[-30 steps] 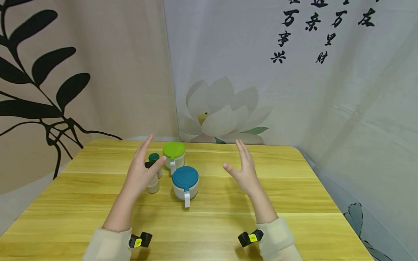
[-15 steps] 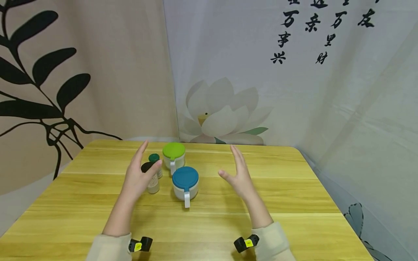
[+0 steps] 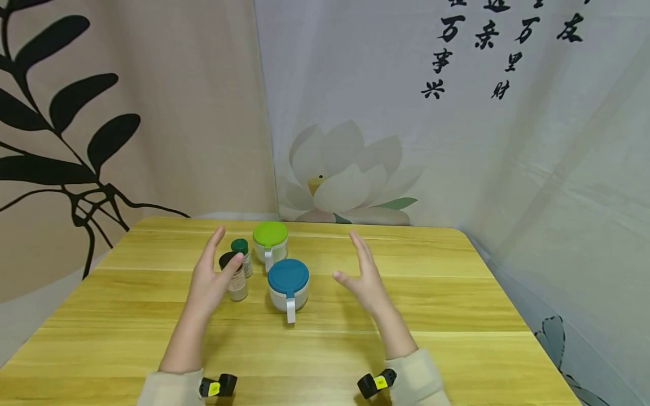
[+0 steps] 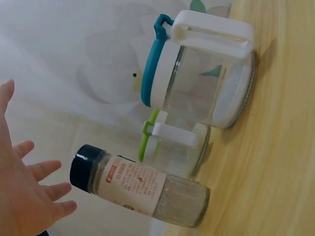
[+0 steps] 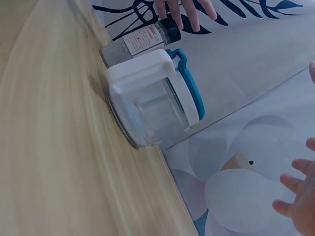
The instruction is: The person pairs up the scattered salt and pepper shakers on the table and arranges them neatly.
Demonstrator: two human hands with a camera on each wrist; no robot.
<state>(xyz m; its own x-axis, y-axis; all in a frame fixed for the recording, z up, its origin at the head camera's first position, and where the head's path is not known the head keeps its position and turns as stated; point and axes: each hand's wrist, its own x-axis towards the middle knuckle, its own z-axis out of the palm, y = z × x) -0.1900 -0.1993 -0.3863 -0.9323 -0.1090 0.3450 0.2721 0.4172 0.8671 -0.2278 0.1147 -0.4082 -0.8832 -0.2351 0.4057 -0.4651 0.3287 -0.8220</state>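
Above the left part of the wooden table (image 3: 315,366), I see the person's left hand (image 3: 207,279) with fingers extended and thumb apart, grasping nothing, just beside a black-capped bottle (image 3: 237,286). From the head view the thumb overlaps its cap, and I cannot tell whether they touch. That bottle stands upright, a pale label (image 4: 133,186) round its middle. Farther back is a green-capped bottle (image 3: 245,258), partly hidden behind it. To the right of these two I have a pair of glass jars: a blue-lidded jar (image 3: 288,279) on the near side, its white handle (image 3: 291,311) facing near, and a green-lidded jar (image 3: 271,237) farther back and slightly left. The right hand (image 3: 367,282) is to the right of the blue-lidded jar, apart from it, empty too, its fingers straight and thumb spread. Each pale sleeve (image 3: 170,390) has a small black camera (image 3: 227,385) at its cuff. Beyond the far edge, pale hanging cloth (image 3: 203,113) carries a dark plant print, a lotus and black writing.
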